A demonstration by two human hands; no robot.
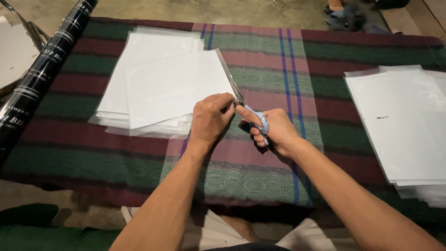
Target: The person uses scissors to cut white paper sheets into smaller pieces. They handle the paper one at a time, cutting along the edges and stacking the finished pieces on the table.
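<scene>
Here a striped cloth [260, 56] covers the concrete floor [232, 10], left hand [210, 118] pinching paper [174, 88], right hand [275, 128] gripping scissors [258, 120].

We saw a woven cloth in bands of maroon, green and purple [260, 56], matt and coarse in texture, with a patterned weave in the green bands. On it lay a stack of smooth white paper sheets in clear glossy plastic sleeves [153, 88], the film catching a faint sheen at its edges. The scissors with light blue plastic handles [261, 122] had thin blades of shiny metal. A second pile of white sheets under glossy clear film [404, 125] looked equally slick. The black roll with pale lettering [42, 69] had a glossy, reflective wrap. The ground beyond [232, 11] looked rough, dull concrete.
</scene>
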